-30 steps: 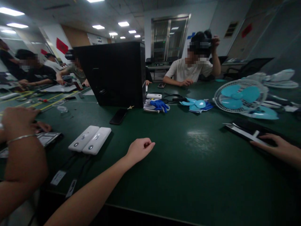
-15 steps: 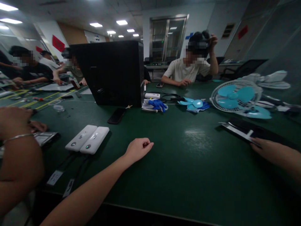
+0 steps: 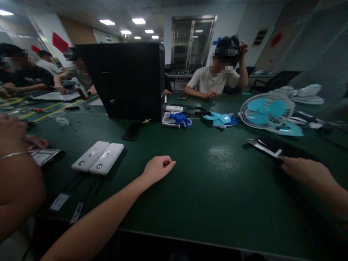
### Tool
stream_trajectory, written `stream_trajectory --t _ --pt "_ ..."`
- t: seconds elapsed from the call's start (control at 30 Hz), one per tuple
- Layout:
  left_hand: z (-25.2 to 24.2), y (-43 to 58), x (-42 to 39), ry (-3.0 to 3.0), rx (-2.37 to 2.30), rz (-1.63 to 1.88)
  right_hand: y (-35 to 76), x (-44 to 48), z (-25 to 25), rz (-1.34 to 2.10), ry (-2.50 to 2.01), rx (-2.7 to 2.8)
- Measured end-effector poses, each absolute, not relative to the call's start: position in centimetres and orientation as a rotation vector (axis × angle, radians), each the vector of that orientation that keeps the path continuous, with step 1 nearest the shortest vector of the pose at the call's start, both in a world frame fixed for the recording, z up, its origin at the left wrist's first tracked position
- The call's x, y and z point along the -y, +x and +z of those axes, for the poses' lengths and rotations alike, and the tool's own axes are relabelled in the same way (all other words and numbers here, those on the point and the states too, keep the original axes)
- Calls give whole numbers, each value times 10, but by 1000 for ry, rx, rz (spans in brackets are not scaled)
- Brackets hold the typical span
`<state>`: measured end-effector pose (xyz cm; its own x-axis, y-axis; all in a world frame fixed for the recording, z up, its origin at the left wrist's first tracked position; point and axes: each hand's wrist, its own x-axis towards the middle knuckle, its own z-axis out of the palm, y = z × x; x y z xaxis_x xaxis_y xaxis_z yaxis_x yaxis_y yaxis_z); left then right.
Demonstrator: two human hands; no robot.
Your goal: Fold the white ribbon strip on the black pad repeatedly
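Observation:
My left hand (image 3: 158, 169) rests on the green table (image 3: 190, 206) in a loose fist, with nothing visible in its curled fingers. To its left lie two white power banks (image 3: 106, 159) side by side, with labelled black cables running from their near ends. At the right, my right hand (image 3: 306, 172) is closed around one end of a thin silver caliper (image 3: 265, 148), whose pointed end faces left. A flat black object (image 3: 296, 149) lies just behind the caliper; its kind is unclear. The right fingertips are partly hidden.
A large black computer case (image 3: 127, 83) stands ahead, near a phone (image 3: 132, 131) and keys (image 3: 147, 120). Blue-and-white gloves (image 3: 179, 120), a blue fan blade (image 3: 219, 117) and a caged fan (image 3: 265, 110) lie farther right. Another person's arm (image 3: 21, 181) reaches in at left; several people sit beyond.
The view has shifted slightly, so most things sit a little farther left in the picture. Both my hands keep their pose, and the caliper stays in the right one.

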<state>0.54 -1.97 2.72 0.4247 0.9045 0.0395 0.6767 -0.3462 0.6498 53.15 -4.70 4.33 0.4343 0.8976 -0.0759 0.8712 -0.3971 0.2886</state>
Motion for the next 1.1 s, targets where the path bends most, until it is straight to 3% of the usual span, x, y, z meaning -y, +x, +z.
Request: stream_trajectory --t 0.2,0.4,0.57,0.73,0.87,1.0,1.1 --pt "28 4 18 2074 -1295 523 478 37 56 241 2404 -1612" --pt "18 3 6 1675 -1121 622 367 34 71 359 1982 -2618" --pt "22 3 3 1381 -953 554 297 49 78 107 1372 -3114" --pt "27 0 10 1447 -856 313 270 61 77 -54 1180 -3192" --pt "22 0 10 1505 -829 282 285 54 74 -312 1235 -3037" --pt "20 0 10 1569 -856 206 344 22 75 -564 1650 -2561" --pt "23 0 11 1561 -851 117 410 -3 76 -148 2274 -2211"
